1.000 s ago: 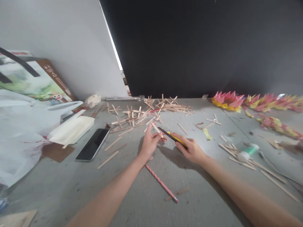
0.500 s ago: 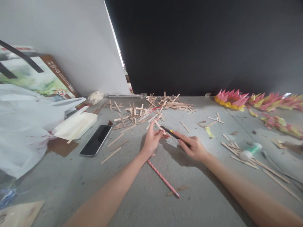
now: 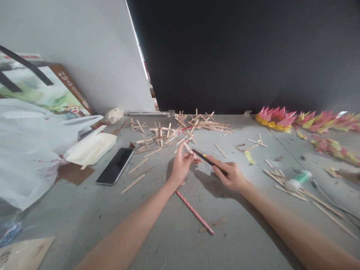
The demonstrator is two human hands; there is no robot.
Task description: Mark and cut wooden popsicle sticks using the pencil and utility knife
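Pinched in my left hand [image 3: 181, 164] is a pale wooden craft stick [image 3: 189, 148], held slanting above the grey surface. My right hand [image 3: 231, 175] is closed around a black and yellow utility knife [image 3: 207, 159], its tip pointing at the stick's near end. Whether the tip touches the wood I cannot tell. Below my left wrist lies a red patterned pencil [image 3: 195, 213], its eraser end over a brownish stick [image 3: 219, 222]. Just beyond my hands spreads a loose heap of craft sticks [image 3: 209, 123], some joined into crossed shapes.
Left are a phone [image 3: 115, 167], a cream tray [image 3: 92, 148] and a white plastic bag [image 3: 30, 150]. On the right lie a glue stick [image 3: 298, 180], loose sticks [image 3: 330, 204] and pink-yellow folded paper pieces [image 3: 275, 119]. A black panel [image 3: 239, 56] stands behind.
My hands and the knife hold nearly the same pose over the stick. The whole view has shifted very slightly.
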